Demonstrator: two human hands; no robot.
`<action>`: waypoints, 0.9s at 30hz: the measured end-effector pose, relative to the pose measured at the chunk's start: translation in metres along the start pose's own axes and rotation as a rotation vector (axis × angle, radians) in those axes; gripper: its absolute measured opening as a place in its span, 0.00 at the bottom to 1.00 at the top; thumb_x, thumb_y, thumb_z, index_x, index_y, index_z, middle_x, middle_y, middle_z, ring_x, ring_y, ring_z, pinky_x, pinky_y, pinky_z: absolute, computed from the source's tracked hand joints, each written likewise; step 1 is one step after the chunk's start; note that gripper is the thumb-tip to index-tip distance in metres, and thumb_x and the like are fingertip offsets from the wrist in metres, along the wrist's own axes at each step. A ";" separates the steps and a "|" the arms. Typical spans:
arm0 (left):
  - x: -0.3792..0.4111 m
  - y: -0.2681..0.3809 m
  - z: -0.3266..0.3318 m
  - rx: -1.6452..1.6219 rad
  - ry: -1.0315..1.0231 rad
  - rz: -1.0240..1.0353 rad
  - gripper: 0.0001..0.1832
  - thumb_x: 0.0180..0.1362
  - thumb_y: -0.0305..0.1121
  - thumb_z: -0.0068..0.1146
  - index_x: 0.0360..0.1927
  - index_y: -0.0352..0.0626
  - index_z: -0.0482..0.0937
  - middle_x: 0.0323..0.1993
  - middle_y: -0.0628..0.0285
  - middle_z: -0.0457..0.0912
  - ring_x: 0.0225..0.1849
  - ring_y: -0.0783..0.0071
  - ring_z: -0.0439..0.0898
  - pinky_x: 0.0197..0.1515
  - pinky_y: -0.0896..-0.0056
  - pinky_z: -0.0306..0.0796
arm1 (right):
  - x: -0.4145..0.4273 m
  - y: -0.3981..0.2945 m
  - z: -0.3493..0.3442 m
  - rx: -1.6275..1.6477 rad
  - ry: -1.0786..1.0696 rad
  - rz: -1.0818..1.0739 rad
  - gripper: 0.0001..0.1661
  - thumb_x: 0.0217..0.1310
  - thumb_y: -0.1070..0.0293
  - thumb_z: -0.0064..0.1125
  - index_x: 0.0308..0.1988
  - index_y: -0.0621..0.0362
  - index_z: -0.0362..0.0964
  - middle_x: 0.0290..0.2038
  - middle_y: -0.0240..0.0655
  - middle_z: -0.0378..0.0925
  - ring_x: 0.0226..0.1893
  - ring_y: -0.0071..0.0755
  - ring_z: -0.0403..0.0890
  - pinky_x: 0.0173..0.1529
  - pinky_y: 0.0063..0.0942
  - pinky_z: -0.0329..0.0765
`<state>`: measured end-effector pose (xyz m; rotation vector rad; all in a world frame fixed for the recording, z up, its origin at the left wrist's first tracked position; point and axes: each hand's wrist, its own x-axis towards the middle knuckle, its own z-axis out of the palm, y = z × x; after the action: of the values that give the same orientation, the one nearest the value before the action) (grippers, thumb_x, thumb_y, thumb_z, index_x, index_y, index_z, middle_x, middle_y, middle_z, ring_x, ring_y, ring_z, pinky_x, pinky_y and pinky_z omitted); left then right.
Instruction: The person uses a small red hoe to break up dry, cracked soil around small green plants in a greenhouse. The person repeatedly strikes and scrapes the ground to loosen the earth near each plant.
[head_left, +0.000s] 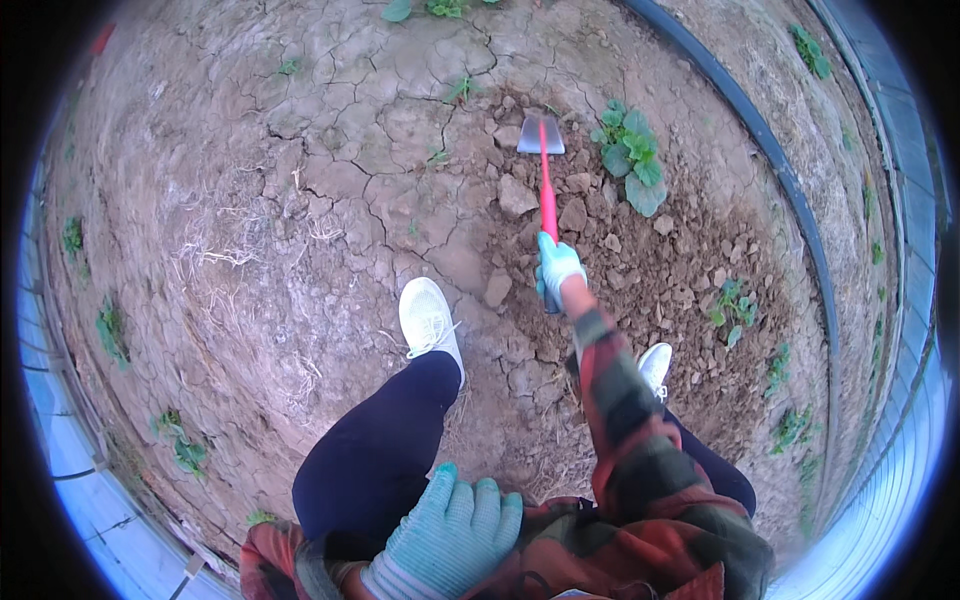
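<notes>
My right hand (559, 266), in a pale teal knit work glove, grips the red handle of a small hand hoe (549, 199). Its arm is stretched forward. The hoe's flat metal blade (540, 136) is slightly blurred, at the far end of the loosened soil (630, 262). Right of the blade grows a leafy green plant (632, 157), apart from it. My left hand (454, 529), gloved alike, lies palm down at my lap by my left thigh. Its fingers are extended and nothing shows in it; the palm is hidden.
A dark hose or pipe (780, 157) curves along the right. A smaller plant (733, 309) stands amid the clods. Cracked dry soil (360, 157) spreads ahead and left. My white shoes (429, 315) are planted apart. Pale sheeting (75, 450) borders the left rim.
</notes>
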<state>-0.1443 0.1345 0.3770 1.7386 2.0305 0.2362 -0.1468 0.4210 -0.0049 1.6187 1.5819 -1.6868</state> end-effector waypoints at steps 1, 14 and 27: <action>0.003 -0.003 -0.003 0.017 -0.012 0.032 0.12 0.54 0.37 0.56 0.41 0.46 0.79 0.31 0.63 0.76 0.33 0.69 0.78 0.53 0.55 0.74 | 0.004 -0.009 0.002 -0.015 0.019 -0.106 0.32 0.69 0.39 0.48 0.36 0.62 0.70 0.17 0.39 0.72 0.11 0.40 0.74 0.17 0.40 0.70; 0.001 0.000 -0.008 -0.052 -0.038 0.022 0.13 0.55 0.37 0.56 0.42 0.44 0.81 0.33 0.62 0.78 0.35 0.67 0.79 0.55 0.53 0.73 | -0.053 0.102 0.021 -0.254 0.160 -0.252 0.35 0.66 0.37 0.51 0.42 0.64 0.75 0.29 0.52 0.80 0.27 0.52 0.84 0.34 0.43 0.78; -0.006 0.012 -0.006 -0.042 -0.034 0.083 0.16 0.54 0.38 0.55 0.45 0.44 0.81 0.35 0.61 0.79 0.36 0.67 0.79 0.56 0.53 0.72 | -0.102 0.141 -0.030 0.253 0.212 -0.169 0.22 0.70 0.47 0.53 0.34 0.55 0.69 0.17 0.29 0.68 0.11 0.28 0.68 0.15 0.32 0.67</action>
<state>-0.1355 0.1318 0.3890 1.7907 1.9177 0.2717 0.0144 0.3530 0.0222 1.8885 1.7027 -1.9234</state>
